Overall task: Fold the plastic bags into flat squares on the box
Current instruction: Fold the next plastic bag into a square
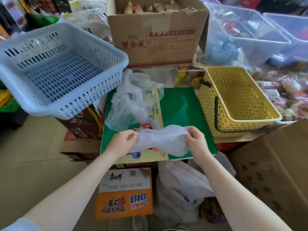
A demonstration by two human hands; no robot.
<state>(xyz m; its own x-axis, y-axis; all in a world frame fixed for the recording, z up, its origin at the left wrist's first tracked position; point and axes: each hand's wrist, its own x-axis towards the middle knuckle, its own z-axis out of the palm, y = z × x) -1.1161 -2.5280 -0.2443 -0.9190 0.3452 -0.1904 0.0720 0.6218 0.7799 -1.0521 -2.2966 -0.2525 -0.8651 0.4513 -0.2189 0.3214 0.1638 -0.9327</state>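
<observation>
Translucent white plastic bag (160, 139) is stretched over the flat green box (181, 110), pinched at each end by the left hand (124, 139) and right hand (195, 139). An orange carton (124, 207) below reads "BIG".

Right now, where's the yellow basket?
Head view, right side: the yellow basket stands beside the right edge of the green box, in front of the brown carton, beyond the right hand.

The box (181, 114) top is plain green with a cream printed band; the bag (160, 140) held over it is translucent white. One basket (55, 69) is pale blue with slotted walls, the other basket (236, 100) yellow with what looks like a triangular lattice.
</observation>
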